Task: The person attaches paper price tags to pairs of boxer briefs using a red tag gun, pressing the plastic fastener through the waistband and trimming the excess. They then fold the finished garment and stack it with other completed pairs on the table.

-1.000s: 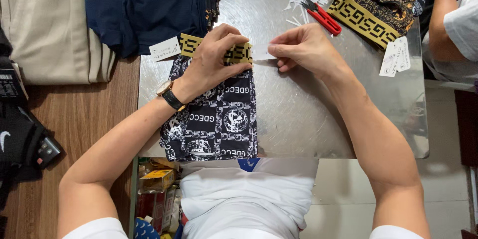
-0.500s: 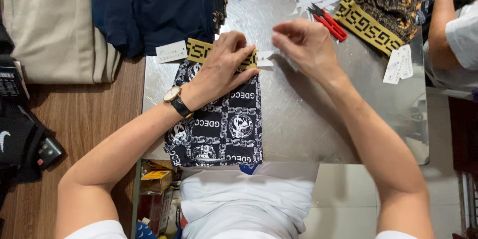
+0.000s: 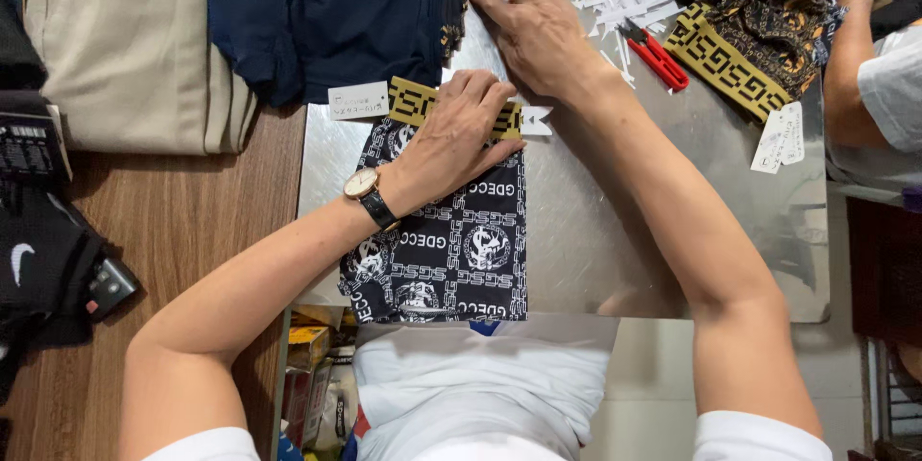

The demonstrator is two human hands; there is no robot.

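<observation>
Left hand [image 3: 461, 130] pressed flat on gold waistband [image 3: 413, 101] of black patterned shorts [image 3: 461, 240], grip holding nothing, just pinning. Shorts flat on metal worktop [image 3: 595, 240], near edge. Right hand [image 3: 538, 24] further out by navy garment [image 3: 327, 10], grip state unclear. White tag [image 3: 535, 120] at waistband end; red snips [image 3: 658, 58] nearby.

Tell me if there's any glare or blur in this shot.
Head view: the metal tabletop shows a soft, hazy sheen with smeared reflections, no harsh glare; the left hand, right hand and patterned shorts are sharp; lighting is even, shadows faint.
</observation>
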